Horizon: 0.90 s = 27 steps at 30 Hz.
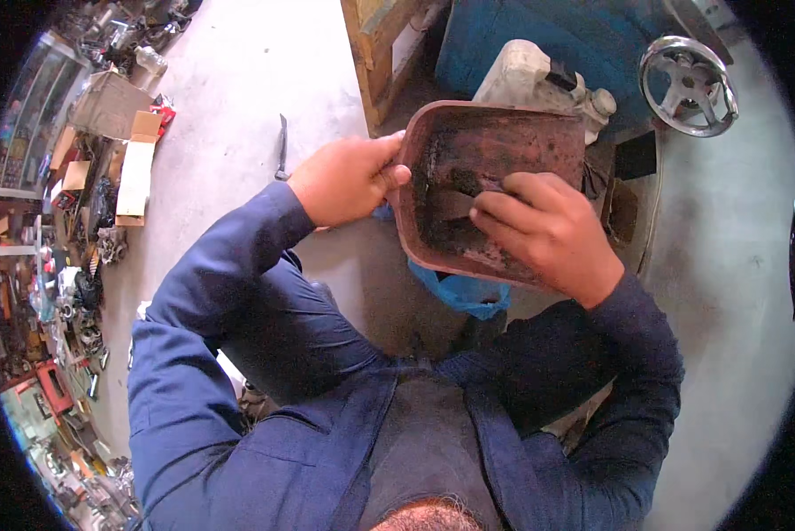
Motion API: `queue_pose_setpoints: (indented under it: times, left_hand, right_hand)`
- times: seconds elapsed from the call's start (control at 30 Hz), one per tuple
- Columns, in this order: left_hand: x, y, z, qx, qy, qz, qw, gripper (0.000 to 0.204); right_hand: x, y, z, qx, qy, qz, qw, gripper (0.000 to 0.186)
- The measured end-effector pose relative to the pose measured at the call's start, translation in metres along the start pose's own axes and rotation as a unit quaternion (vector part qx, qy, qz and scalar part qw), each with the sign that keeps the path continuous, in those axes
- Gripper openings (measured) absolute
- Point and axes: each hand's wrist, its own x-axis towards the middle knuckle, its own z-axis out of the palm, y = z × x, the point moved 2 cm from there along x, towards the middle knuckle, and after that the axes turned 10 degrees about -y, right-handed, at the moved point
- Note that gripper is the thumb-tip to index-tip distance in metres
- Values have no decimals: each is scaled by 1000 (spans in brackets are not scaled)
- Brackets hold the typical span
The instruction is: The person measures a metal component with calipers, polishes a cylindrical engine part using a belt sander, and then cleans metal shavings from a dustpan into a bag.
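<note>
A dirty reddish-brown plastic tub, shaped like a scoop [513, 146], is tilted in front of me above my knees, its inside coated with black grime. My left hand [351, 180] grips its left rim, thumb and fingers closed on the edge. Over the tub's inside is my right hand [548, 226], its fingers curled toward the bottom near a dark clump [466, 182]. Something flat and dull shows by these fingertips, but I cannot make out what it is. Below the tub hangs or lies a blue plastic bag [468, 294].
Behind the tub stands a dirty white plastic jug [517, 75], beside a blue surface [583, 35]. A chrome steering wheel [688, 86] is at the far right. On the floor at left lies a black tool [281, 149]. Cardboard boxes [136, 173] and cluttered metal parts line the left side.
</note>
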Motion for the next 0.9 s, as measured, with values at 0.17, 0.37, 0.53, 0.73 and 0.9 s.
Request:
queue_pose_setpoints:
  times: [0.17,0.37,0.53,0.73,0.9]
  left_hand:
    - [0,-4,-3,24,24,15,999,31]
    - [4,1,-7,-3,36,2,999,36]
    - [1,2,-9,63,61,-18,996,47]
    - [5,10,-4,169,58,-17,984,53]
    - [10,15,2,159,115,30,980,53]
  right_hand:
    - [-20,29,-21,72,82,189,976,27]
    - [-24,17,-2,188,6,194,963,28]
    - [-46,49,-38,134,83,297,942,24]
    - [-37,50,-23,81,17,269,960,17]
    - [-10,35,10,120,-21,211,970,19]
